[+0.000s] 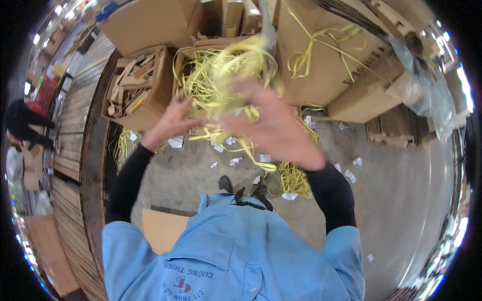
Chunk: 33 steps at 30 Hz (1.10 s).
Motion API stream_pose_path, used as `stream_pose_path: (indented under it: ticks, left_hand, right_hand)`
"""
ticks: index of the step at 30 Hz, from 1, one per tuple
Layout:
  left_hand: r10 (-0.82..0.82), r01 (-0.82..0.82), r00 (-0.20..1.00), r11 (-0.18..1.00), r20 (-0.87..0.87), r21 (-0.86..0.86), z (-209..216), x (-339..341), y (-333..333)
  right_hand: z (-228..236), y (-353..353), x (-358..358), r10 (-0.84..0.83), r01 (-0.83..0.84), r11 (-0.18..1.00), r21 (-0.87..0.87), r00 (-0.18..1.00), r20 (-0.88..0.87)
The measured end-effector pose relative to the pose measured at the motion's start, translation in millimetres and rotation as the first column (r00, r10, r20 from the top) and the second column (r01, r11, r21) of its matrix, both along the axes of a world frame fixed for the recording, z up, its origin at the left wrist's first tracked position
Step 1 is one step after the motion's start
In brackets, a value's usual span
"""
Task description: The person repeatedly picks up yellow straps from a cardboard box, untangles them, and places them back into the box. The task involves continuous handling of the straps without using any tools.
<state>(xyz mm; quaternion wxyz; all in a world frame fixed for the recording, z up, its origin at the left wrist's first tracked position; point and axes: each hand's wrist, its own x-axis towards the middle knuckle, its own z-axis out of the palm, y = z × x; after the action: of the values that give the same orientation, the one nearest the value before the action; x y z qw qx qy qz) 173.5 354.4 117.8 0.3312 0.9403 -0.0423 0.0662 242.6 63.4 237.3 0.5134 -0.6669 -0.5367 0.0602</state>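
A tangled heap of yellow strapping band (211,72) fills a cardboard box in front of me, and its upper right part is smeared by motion. At the near left side of the heap is my left hand (173,120), open, with its fingers apart. My right hand (276,128) is raised over the near right side, badly blurred. Whether its fingers grip any band cannot be made out. Loose loops of band (249,152) hang below the hands toward the floor.
Left of the heap stands a box of cardboard scraps (133,83). A large carton (321,65) is at the right, near plastic film (432,100). More band (295,181) and paper bits (236,161) litter the floor. Another person (25,123) is beyond the slatted surface (83,110).
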Motion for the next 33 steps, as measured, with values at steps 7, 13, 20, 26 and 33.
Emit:
stream_pose_path:
  ticks: [7,13,20,26,33]
  left_hand:
    - [-0.064,-0.159,0.987,-0.241,-0.148,-0.957,35.0,-48.0,-108.5]
    - [-0.273,0.288,0.906,-0.163,0.323,-0.944,122.2,-113.5,11.2]
    - [0.131,0.346,0.898,0.378,0.419,-0.859,220.4,-247.5,98.8]
    - [0.594,-0.023,0.691,0.588,0.412,-0.808,216.0,-305.8,139.4]
    - [0.864,-0.540,0.499,0.367,0.063,-0.757,111.6,-274.3,208.5]
  right_hand:
    - [18.3,50.6,3.2,-0.105,0.110,0.993,-0.044,0.989,0.100]
    - [26.2,19.9,59.7,0.141,0.020,0.934,0.357,0.896,-0.421]
    - [-159.6,66.1,-1.0,0.179,-0.197,0.979,0.054,0.700,-0.691]
    - [-219.0,-9.7,-108.6,0.230,-0.247,0.957,0.155,0.315,-0.921]
    - [-142.1,-120.6,-84.0,0.299,-0.720,0.665,-0.196,0.498,-0.814]
